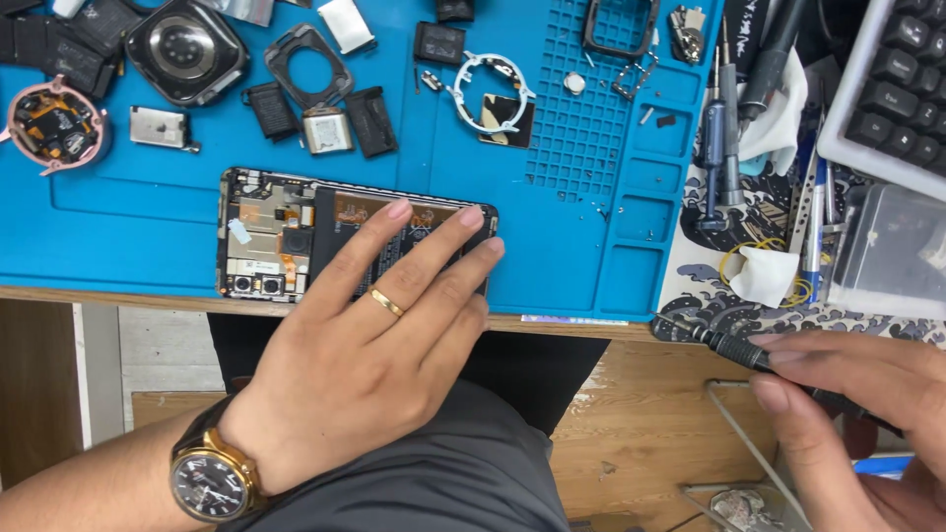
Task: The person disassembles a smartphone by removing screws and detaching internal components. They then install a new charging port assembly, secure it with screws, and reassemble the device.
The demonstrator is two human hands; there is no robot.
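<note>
Two hands: both are seen at the front edge of the blue mat, which lies on a wooden table.
Left hand: it is laid flat, fingers spread and uncurled, upon the opened phone; nothing is clasped. A gold ring is worn on one finger and a wristwatch on the wrist.
Opened phone: it is placed along the mat's front edge, left of the middle, back cover off, circuit board and camera modules exposed at its left end. Its right half is hidden under the fingers.
Right hand: it is held off the table's front edge, at the right, with thumb and fingers closed round a black screwdriver.
Black screwdriver: its tip is pointed left, towards the mat's front right corner, and is not touching the phone.
Back left corner of the mat: a smartwatch body, a pink watch case with its insides showing, and small dark batteries are scattered.
Back middle: a black frame, a white ring-shaped part and a small metal module are set well apart from the phone.
Right edge of the mat: several drivers are stood beside white tissue.
Back right corner of the table: a keyboard is partly seen.
</note>
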